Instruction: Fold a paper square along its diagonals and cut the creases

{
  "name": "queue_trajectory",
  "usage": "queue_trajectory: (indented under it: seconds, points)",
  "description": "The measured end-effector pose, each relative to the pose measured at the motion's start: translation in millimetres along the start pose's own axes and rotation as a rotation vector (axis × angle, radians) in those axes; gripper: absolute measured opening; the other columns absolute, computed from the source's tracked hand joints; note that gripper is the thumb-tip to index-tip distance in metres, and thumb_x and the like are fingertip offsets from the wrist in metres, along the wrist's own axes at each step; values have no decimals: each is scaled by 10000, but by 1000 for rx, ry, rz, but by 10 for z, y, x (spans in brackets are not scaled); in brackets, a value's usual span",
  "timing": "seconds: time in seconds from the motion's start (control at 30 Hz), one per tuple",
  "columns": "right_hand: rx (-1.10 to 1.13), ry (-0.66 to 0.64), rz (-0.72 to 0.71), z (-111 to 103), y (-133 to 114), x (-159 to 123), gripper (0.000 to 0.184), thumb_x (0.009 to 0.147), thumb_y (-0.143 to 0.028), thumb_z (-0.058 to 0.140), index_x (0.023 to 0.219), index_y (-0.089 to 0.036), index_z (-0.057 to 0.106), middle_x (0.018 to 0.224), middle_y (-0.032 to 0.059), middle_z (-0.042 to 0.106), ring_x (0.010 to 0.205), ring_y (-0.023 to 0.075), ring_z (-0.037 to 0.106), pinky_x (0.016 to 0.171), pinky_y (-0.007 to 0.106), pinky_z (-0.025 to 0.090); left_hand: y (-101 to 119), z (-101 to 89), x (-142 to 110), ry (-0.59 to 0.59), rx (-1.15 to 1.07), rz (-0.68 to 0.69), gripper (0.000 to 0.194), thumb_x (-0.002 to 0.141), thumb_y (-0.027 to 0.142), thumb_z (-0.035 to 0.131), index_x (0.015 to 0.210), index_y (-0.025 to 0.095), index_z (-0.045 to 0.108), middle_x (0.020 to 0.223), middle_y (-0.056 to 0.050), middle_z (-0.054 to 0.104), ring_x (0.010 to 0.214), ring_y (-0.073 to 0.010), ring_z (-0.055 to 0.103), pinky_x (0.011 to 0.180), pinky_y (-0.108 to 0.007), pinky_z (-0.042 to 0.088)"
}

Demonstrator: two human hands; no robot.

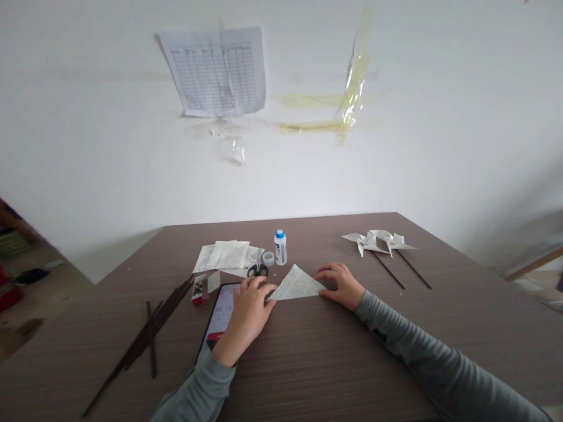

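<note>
A sheet of printed paper lies on the table, folded into a triangle with its peak pointing away from me. My left hand grips the left corner between thumb and fingers, its wrist passing over the edge of a phone. At the opposite corner, my right hand pinches the paper, with the thumb on the near side and the fingers curled beyond it. Just past my left fingertips are black-handled scissors, partly covered by that hand.
A blue-capped white bottle stands beside a small clear cup. Paper sheets, a small open box and dark sticks lie left. Two paper pinwheels on sticks rest right. A wall bounds the table's back.
</note>
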State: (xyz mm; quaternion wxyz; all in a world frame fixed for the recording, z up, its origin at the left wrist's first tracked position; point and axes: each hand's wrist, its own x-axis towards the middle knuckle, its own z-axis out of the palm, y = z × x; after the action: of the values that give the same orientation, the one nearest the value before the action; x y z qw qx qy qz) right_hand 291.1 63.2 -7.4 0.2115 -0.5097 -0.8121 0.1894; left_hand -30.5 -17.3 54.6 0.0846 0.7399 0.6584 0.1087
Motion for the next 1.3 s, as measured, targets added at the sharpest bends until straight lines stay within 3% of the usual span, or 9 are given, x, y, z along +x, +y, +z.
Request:
queue_trajectory:
  seconds: [0.2,0.4,0.57,0.77,0.93,1.07,1.17,1.3]
  points:
    - [47,14,23,-48,-86,-19,287,942,-304,981,1229,-293,993,1419,134,949,1520,468,807,1436,768,551,-2,-4,-2,25,-21,4,476,1129,102,797,1495,339,988,1775,-137,850,1741,-445,712,1483,-709,533]
    - [68,-13,102,-104,-207,-48,272,936,-280,969,1208,-297,967,1251,86,973,1387,435,884,1520,863,402,-20,-3,5,25,-45,11,477,1096,106,837,1488,332,987,1764,-140,859,1727,-452,719,1476,-711,537]
    - [59,-41,109,-134,-227,-54,317,947,-305,968,1264,-314,976,1257,86,983,1452,450,868,1538,902,351,-20,-4,4,32,-53,16,490,1087,103,854,1496,340,985,1749,-138,869,1719,-448,729,1472,-709,544]
    - [84,11,87,-145,-194,-73,146,1009,-431,958,1101,-324,997,1269,116,999,1440,470,877,1525,984,294,-47,22,12,37,-36,13,365,1110,162,878,1399,335,1018,1711,-134,890,1683,-452,751,1450,-707,562]
    - [119,7,139,-186,-217,-78,375,1168,-568,813,963,-315,1000,1465,151,990,1551,484,848,1590,850,303,-92,112,49,64,-22,21,255,1207,276,809,1292,314,1047,1672,-150,908,1656,-459,765,1445,-711,564]
    - [128,-47,156,-214,-276,-71,522,1236,-569,719,866,-298,968,1451,164,991,1619,524,816,1546,974,253,-114,190,83,97,1,23,385,1286,316,669,1232,284,1049,1649,-155,922,1609,-446,787,1429,-696,572]
    - [134,-46,143,-214,-288,-65,495,1221,-523,746,826,-309,956,1343,148,1007,1635,530,806,1522,1000,277,-105,199,97,96,16,22,428,1303,332,622,1267,286,1046,1648,-149,926,1606,-433,793,1427,-684,573]
    - [125,-66,109,-129,-217,-45,311,1094,-481,934,825,-327,963,1254,120,1007,1635,543,794,1516,1012,276,-74,154,99,79,18,16,436,1302,330,613,1267,267,1044,1667,-162,918,1626,-442,791,1438,-689,563]
